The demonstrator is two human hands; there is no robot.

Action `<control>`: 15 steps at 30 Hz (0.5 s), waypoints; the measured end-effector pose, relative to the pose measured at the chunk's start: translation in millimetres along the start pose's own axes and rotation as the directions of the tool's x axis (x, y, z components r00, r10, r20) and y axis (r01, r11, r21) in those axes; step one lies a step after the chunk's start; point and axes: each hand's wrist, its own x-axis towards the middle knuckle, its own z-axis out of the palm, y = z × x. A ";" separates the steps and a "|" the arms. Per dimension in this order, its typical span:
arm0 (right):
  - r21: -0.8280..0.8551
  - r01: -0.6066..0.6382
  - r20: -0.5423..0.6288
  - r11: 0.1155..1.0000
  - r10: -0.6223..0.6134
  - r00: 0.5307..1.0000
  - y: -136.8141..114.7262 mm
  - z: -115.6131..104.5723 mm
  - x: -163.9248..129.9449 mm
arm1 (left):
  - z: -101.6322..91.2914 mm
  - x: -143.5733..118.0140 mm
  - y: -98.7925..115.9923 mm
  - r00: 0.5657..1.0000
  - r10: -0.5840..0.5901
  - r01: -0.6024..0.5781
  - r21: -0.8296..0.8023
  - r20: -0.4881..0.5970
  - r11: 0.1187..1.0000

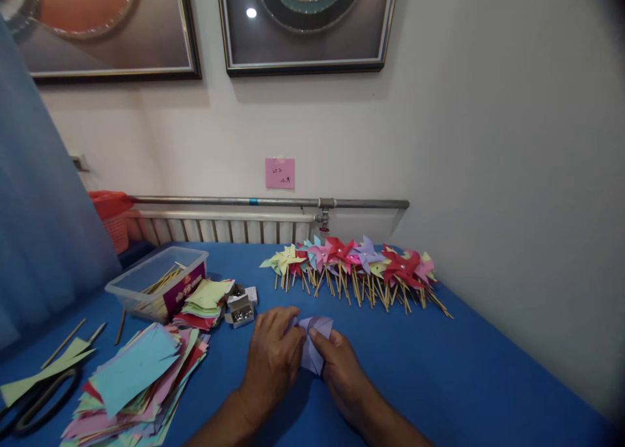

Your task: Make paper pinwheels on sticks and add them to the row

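Both hands are down on the blue table (439,375), near the middle, working one piece of purple paper (315,346). The left hand (273,352) lies curled over the paper's left edge, fingers bent down onto it and pressing it to the cloth. The right hand (339,365) comes in from the near right, thumb and fingertips pinching the paper's lower right corner. The two hands sit close together, almost touching, with the folded purple sheet between them and partly hidden under the fingers.

Just beyond the hands, at the far side, a long row of finished pinwheels (356,261) lies against the wall, red, pink, purple, yellow and green, their wooden sticks pointing toward the person. Left of the left hand sits a small open box of pins (240,311), with a second little box just behind it. Beside that, a stack of coloured paper (208,300), and farther left a clear plastic tub (156,281) with wooden sticks inside. In the near left corner there is a big loose pile of cut paper squares (134,379), light blue on top. Black scissors (36,398) rest at the very left edge, with a few loose sticks (63,343) beyond them
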 end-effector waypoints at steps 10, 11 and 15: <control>0.116 0.010 0.015 0.993 -0.011 1.000 -11.3 8.8 -6.8 | -4.3 3.1 3.1 0.999 0.004 -0.004 -0.017 0.050 1.000; 0.127 0.005 0.018 0.992 -0.008 1.000 -11.7 9.0 -6.7 | -4.9 3.2 3.5 0.998 0.005 -0.004 -0.014 0.056 1.000; 0.137 -0.023 0.022 0.990 0.020 1.000 -13.1 8.4 -7.3 | -7.1 3.1 4.7 0.998 -0.001 0.001 0.006 0.063 1.000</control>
